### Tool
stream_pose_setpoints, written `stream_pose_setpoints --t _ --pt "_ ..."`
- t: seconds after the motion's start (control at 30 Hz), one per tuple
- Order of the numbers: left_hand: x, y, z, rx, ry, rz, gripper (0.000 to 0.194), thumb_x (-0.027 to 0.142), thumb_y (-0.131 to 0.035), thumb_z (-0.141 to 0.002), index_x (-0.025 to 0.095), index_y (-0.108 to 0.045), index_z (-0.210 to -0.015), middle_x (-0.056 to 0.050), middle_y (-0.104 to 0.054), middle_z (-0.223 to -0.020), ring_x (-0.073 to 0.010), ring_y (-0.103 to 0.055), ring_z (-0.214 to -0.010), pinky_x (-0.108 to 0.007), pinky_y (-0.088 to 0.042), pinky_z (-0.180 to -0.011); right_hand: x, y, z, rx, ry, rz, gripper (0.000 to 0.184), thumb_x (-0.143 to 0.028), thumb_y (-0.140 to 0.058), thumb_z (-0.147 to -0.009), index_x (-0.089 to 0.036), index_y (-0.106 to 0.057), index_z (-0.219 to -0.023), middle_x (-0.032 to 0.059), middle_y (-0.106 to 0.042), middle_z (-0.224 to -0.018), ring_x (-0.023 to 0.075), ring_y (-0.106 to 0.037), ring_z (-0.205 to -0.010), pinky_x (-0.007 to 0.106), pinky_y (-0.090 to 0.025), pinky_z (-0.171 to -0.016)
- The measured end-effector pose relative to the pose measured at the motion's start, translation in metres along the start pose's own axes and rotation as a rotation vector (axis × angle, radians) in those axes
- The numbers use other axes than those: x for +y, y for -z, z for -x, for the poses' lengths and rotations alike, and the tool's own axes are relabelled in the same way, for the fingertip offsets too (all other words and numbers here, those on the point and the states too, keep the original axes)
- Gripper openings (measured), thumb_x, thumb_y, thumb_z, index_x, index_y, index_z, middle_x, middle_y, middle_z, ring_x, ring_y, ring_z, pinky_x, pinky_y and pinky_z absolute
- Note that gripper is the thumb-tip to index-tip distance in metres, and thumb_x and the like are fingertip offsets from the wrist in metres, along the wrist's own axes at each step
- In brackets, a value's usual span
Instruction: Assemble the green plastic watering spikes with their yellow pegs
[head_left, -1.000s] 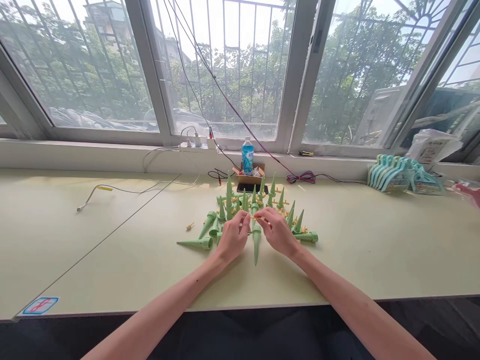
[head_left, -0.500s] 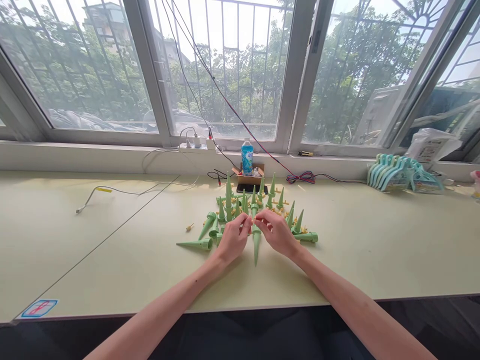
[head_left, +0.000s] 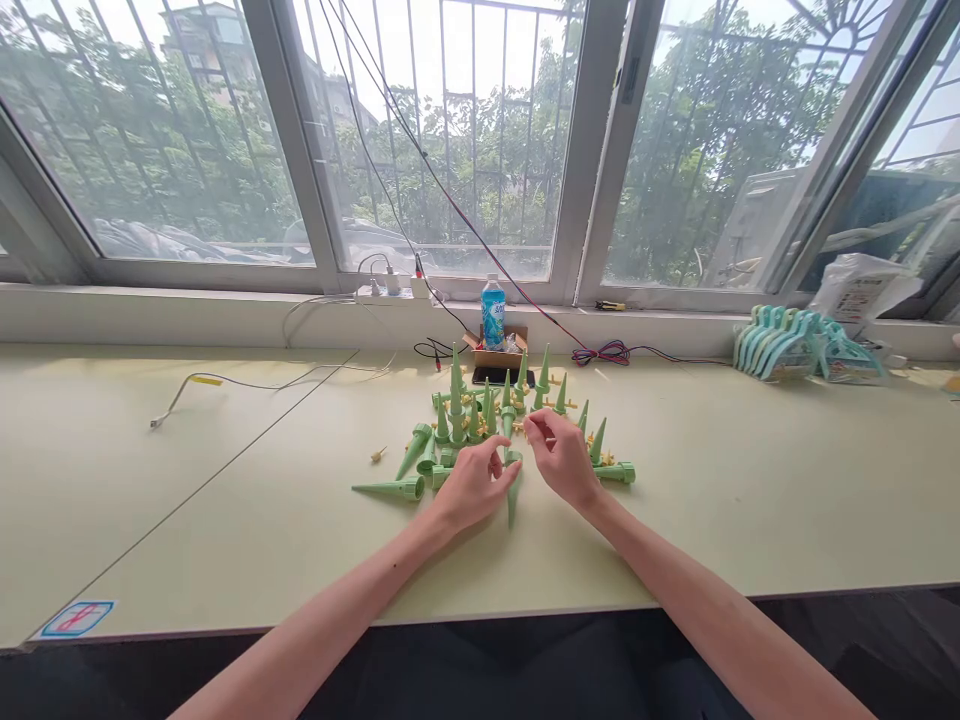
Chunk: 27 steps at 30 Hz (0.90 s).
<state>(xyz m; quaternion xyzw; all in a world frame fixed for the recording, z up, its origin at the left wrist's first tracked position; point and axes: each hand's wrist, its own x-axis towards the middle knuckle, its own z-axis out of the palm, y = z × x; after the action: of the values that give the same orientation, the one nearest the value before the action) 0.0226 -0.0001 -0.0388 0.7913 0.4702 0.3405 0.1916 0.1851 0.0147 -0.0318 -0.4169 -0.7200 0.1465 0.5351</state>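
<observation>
My left hand (head_left: 476,482) has its thumb and forefinger round the collar of a green plastic spike (head_left: 512,508), which lies pointing toward me. Just right of it, my right hand (head_left: 562,458) is closed in a pinch on a small yellow fitting (head_left: 523,426), mostly covered by the fingertips. More green spikes stand upright beyond the hands, among them a tall one (head_left: 456,385), with yellow fittings scattered between them. On the left another spike (head_left: 390,488) lies on its side, and a single yellow valve piece (head_left: 378,455) lies apart from the pile.
Behind the spikes are a dark phone (head_left: 487,377) and a small cardboard box (head_left: 499,355) with a blue bottle (head_left: 493,315). Turquoise hangers (head_left: 787,345) are stacked at the back right. A white cable (head_left: 240,380) crosses the left table.
Both hands were together over a small yellow piece. My left hand has come down and toward me onto the spike's collar; my right has drawn slightly right, still pinching. A person's hand left the right edge.
</observation>
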Motion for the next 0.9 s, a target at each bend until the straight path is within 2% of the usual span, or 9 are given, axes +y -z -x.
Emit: stream_pose_setpoints --t 0.17,0.43,0.63,0.9 --pt "-0.0028 -0.0017 0.0002 -0.078 0.006 -0.092 0.032 0.036 -0.053 -0.085 0.017 -0.061 -0.110 0.001 -0.060 -0.065 -0.0169 -0.056 -0.065 -0.031 -0.043 -0.074 0.0002 0.0003 0.0004 -0.002 -0.009 0.014 0.023 -0.034 -0.044 -0.095 -0.019 -0.055 -0.083 0.0015 -0.057 -0.071 0.0141 -0.052 -0.062 0.024 -0.044 -0.059" --pt "-0.0004 -0.0001 0.0015 -0.076 -0.031 -0.055 0.023 0.033 -0.052 -0.084 0.020 -0.057 -0.103 0.001 -0.060 -0.070 -0.0157 -0.054 -0.061 -0.029 -0.043 -0.066 0.0006 0.0010 0.0008 -0.009 -0.002 0.018 0.023 -0.034 -0.044 -0.095 -0.019 -0.055 -0.081 0.0013 -0.057 -0.069 0.0139 -0.051 -0.060 0.024 -0.043 -0.058" --pt "0.0035 0.0027 0.0023 -0.030 -0.014 0.092 0.020 0.035 -0.052 -0.085 0.023 -0.052 -0.100 0.002 -0.060 -0.077 -0.0085 -0.046 -0.044 -0.024 -0.042 -0.053 -0.0009 0.0017 0.0004 -0.011 -0.009 0.009 0.025 -0.036 -0.043 -0.095 -0.019 -0.054 -0.079 0.0012 -0.056 -0.067 0.0136 -0.050 -0.057 0.025 -0.042 -0.056" --pt "0.0054 0.0047 0.0016 0.030 0.125 0.306 0.026 0.041 -0.053 -0.086 0.023 -0.044 -0.102 -0.005 -0.057 -0.101 -0.0056 -0.053 -0.041 -0.023 -0.046 -0.045 0.0018 -0.0002 0.0011 -0.018 -0.015 -0.002 0.025 -0.036 -0.044 -0.095 -0.019 -0.053 -0.080 -0.0011 -0.054 -0.064 0.0122 -0.049 -0.054 0.024 -0.039 -0.054"
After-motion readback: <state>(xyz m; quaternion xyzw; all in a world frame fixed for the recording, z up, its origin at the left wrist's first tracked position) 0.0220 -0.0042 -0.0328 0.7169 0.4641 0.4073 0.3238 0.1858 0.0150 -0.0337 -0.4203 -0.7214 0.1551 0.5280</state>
